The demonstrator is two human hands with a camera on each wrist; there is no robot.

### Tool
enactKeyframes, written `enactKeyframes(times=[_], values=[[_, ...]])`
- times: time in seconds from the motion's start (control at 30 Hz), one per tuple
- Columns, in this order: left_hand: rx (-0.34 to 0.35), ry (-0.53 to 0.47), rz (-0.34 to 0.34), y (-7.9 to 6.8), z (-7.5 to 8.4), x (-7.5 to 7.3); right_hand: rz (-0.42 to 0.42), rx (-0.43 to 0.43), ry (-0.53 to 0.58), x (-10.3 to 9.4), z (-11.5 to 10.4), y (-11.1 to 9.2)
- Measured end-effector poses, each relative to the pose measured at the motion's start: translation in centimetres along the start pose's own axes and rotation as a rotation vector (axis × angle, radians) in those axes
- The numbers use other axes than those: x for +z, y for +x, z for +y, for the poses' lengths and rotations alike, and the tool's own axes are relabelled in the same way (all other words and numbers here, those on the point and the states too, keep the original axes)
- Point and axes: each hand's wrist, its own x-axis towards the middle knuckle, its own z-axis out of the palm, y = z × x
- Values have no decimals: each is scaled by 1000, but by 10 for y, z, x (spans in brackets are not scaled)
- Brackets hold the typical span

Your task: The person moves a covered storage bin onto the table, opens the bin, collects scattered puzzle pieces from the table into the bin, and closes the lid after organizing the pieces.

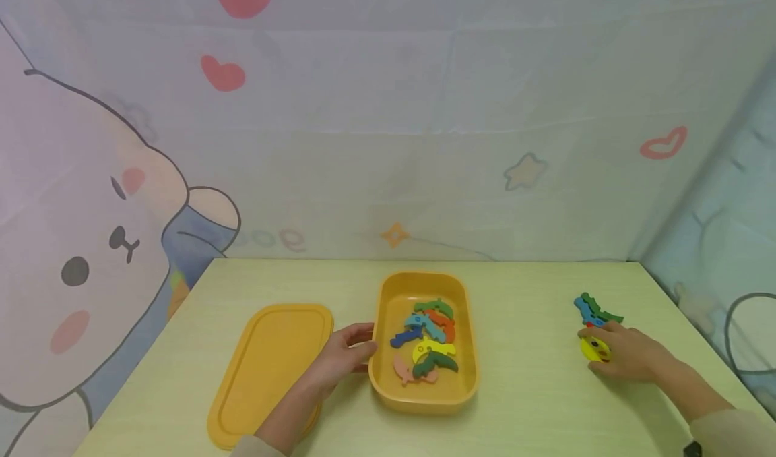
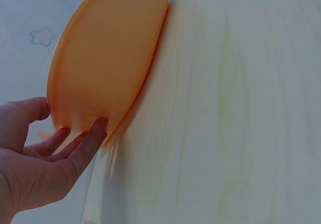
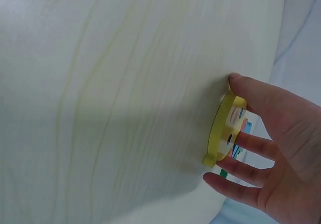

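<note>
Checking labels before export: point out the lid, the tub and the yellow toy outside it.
Lid [image 1: 275,369]: head view, middle of its flat panel.
Tub [image 1: 424,406]: head view, outside of its near wall.
Yellow toy [image 3: 217,128]: right wrist view, its side edge.

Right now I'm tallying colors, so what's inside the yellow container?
The container holds two green pieces, plus one orange, light blue, dark blue, yellow and pink. Some overlap; covered parts and anything beneath are hidden.

Pale table [image 1: 527,389], printed backdrop [image 1: 376,86], cartoon bear [image 1: 121,302], red hearts [image 1: 223,75], star [image 1: 525,172]
</note>
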Motion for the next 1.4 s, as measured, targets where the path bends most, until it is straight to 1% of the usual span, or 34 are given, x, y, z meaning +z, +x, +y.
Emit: enactKeyframes(times=[0.13,0.27,0.47,0.7,0.8,1.0,1.23,1.4], values=[[1,7,2,1,-1,0,8,-21,-9,1,0,3],[1,10,2,1,0,0,-1,-14,0,1,0,4],[-1,7,1,0,0,-1,-17,4,42,-3,-3,6],[10,9,0,-1,1,0,-1,-1,41,-11,-8,11],[9,11,0,-1,0,0,10,-17,29,-15,-10,14],[4,16,9,-1,0,0,69,-68,-6,-22,-13,19],[4,5,19,-3,0,0,65,-78,-3,-30,-21,27],[4,9,13,-1,0,1,94,-111,-9,-40,-29,27]])
